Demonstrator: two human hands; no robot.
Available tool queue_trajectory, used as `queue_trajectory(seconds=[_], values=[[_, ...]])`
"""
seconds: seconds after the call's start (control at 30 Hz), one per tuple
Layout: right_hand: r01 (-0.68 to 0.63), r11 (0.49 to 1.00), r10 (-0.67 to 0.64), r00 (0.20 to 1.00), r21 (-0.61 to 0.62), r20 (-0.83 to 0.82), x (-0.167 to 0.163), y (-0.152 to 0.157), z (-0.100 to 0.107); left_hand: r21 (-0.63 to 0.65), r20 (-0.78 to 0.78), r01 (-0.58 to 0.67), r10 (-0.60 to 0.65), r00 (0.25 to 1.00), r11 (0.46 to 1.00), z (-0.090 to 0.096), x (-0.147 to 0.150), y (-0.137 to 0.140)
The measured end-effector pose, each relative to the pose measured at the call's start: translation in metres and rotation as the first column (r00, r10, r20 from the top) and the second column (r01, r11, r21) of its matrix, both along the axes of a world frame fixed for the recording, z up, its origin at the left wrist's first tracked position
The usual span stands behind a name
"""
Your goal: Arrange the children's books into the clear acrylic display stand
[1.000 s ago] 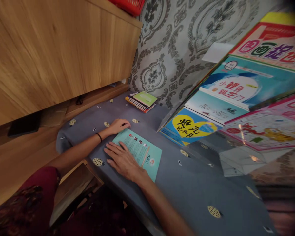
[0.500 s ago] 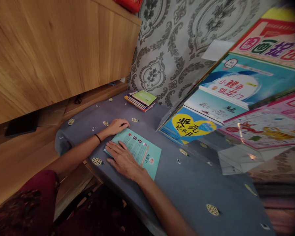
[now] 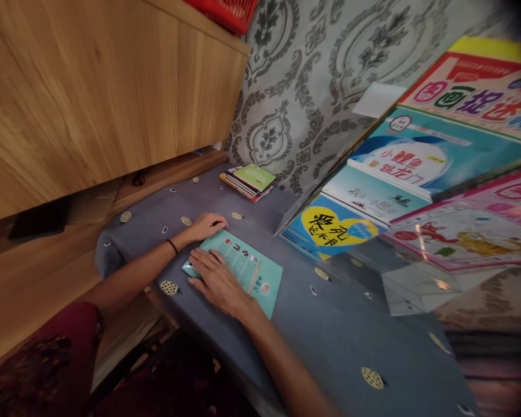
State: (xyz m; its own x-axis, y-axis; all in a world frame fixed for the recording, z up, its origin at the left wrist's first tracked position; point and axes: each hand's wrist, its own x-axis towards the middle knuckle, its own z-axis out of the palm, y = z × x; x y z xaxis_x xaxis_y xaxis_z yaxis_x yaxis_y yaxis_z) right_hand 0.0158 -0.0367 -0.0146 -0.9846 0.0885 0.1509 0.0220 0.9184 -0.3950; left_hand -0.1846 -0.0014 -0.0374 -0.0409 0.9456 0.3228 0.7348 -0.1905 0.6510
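A thin turquoise book lies flat on the grey-blue cloth, its small portraits and lines of print facing up. My right hand rests palm down across the book's near left part, fingers stretched out and hiding some of the cover. At the book's far left edge lies my left hand, touching the edge, its fingers loosely bent and pointing right. The undersides of its fingers are hidden. A dark band circles the left wrist.
A small stack of books sits by the patterned wall. On the right a clear display stand holds several upright picture books. A wooden cabinet borders the table at left, with a red basket on top.
The view has shifted slightly. Both hands and the turquoise book stay in nearly the same place.
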Motion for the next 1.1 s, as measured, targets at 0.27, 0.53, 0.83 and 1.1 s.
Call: queue_trajectory(seconds=[0.27, 0.53, 0.83, 1.1], values=[[0.075, 0.997, -0.075, 0.997, 0.019, -0.021, 0.000, 0.000, -0.002, -0.011, 0.040, -0.013, 0.013, 0.999, 1.000, -0.001, 0.000, -0.001], [0.062, 0.998, -0.062, 0.998, 0.018, -0.003, -0.001, 0.003, 0.003, -0.023, 0.106, -0.012, 0.014, 0.994, 1.000, -0.002, -0.001, 0.001], [0.119, 0.989, -0.118, 0.993, 0.084, -0.021, -0.005, 0.012, -0.004, -0.040, 0.206, 0.022, -0.014, 0.978, 0.999, -0.005, -0.005, 0.004], [0.127, 0.989, -0.127, 0.992, 0.080, 0.003, -0.004, 0.019, 0.000, -0.031, 0.301, 0.040, -0.029, 0.953, 0.999, -0.006, -0.007, 0.004]])
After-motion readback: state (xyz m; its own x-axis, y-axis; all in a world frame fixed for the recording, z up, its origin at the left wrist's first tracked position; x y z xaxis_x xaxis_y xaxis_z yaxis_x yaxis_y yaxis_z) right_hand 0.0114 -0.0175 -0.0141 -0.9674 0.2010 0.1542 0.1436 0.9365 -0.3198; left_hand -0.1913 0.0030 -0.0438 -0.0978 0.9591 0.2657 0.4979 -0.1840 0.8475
